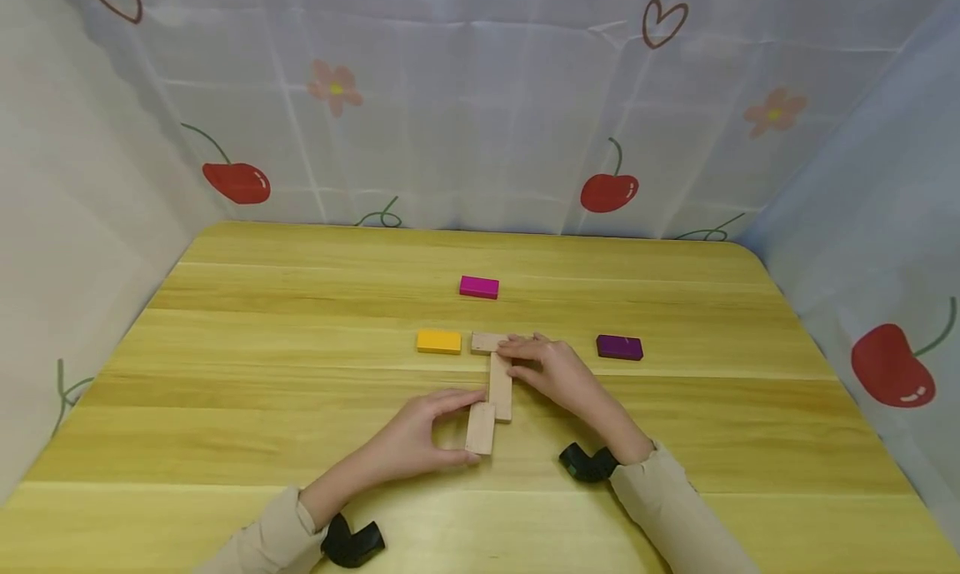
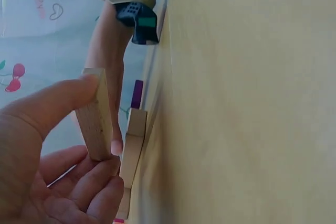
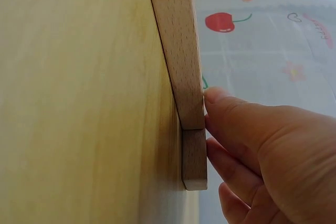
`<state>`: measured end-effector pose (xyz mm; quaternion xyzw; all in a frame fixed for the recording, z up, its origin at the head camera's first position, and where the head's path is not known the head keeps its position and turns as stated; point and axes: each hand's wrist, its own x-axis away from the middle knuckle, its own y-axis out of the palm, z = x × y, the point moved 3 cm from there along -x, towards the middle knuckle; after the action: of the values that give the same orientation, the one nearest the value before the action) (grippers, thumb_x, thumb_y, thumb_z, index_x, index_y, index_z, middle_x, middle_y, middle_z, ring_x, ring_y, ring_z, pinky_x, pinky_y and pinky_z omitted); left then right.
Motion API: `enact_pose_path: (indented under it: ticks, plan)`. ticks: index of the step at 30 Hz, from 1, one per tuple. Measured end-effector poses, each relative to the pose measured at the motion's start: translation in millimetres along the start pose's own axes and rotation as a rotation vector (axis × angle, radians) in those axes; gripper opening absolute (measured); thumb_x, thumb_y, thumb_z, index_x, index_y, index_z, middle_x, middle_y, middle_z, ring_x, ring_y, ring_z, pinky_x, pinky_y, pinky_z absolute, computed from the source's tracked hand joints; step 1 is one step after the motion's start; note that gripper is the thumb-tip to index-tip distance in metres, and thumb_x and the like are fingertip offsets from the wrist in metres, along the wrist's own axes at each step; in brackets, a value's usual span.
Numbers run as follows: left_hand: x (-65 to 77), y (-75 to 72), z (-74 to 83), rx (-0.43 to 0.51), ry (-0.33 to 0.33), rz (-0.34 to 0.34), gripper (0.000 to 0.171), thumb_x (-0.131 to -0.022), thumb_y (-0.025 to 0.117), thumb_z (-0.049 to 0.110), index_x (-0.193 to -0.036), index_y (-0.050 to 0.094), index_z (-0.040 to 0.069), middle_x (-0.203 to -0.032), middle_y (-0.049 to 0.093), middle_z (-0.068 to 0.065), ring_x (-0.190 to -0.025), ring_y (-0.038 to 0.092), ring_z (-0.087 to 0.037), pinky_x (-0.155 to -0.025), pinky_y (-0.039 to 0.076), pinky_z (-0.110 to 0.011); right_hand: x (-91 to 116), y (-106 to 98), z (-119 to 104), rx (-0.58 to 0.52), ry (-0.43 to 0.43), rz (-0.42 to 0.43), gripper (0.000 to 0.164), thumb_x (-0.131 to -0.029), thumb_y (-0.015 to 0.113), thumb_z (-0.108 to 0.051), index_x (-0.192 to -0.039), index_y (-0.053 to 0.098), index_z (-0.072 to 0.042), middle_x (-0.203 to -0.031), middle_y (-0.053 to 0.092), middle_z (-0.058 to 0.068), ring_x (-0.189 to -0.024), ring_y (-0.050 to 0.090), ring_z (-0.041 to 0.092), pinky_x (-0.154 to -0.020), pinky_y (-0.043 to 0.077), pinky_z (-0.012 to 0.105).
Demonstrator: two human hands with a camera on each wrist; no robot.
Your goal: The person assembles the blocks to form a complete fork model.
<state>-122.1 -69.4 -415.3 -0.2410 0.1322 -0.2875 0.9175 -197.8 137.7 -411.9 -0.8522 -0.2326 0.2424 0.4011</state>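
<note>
In the head view my left hand [image 1: 416,436] pinches a plain wooden block [image 1: 481,429] between thumb and fingers. The left wrist view shows this block raised off the table, its ends between thumb and fingertips. A long wooden block [image 1: 500,388] lies just beyond it, end toward me. At its far end another wooden block [image 1: 483,342] lies crosswise, the two meeting in the right wrist view. My right hand [image 1: 555,374] rests at that junction, thumb [image 3: 215,95] on the long block and fingers at the crosswise one, partly covering it.
A yellow block [image 1: 438,341] lies left of the crosswise block. A magenta block [image 1: 479,287] is farther back, and a dark purple block [image 1: 619,347] lies to the right of my right hand. A patterned curtain [image 1: 465,124] hangs behind the wooden table [image 1: 247,349].
</note>
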Motion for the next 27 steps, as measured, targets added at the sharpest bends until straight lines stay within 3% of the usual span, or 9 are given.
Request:
enact_pose_path:
  ticks: [12,27]
  plan:
    - [11.9,9.8,-5.2,-0.022,-0.002,-0.011,0.070,-0.075,0.080,0.028,-0.135,0.051,0.007,-0.132,0.052,-0.002,-0.120,0.047,-0.018,-0.100,0.037,-0.037,0,0,0,-0.015,0.028,-0.008,0.031,-0.086,0.068,-0.007,-0.116,0.067,-0.003,-0.120,0.061,0.010,-0.117,0.052,0.023,-0.106,0.027,0.045]
    - [12.5,27.2,3.1,-0.274,-0.004,0.055,0.069,-0.076,0.080,0.025,-0.134,0.050,0.003,-0.133,0.051,-0.007,-0.120,0.048,-0.022,-0.098,0.040,-0.037,0,0,1,-0.012,0.022,-0.004,0.031,-0.086,0.068,-0.007,-0.116,0.067,-0.004,-0.120,0.061,0.009,-0.117,0.052,0.022,-0.106,0.027,0.045]
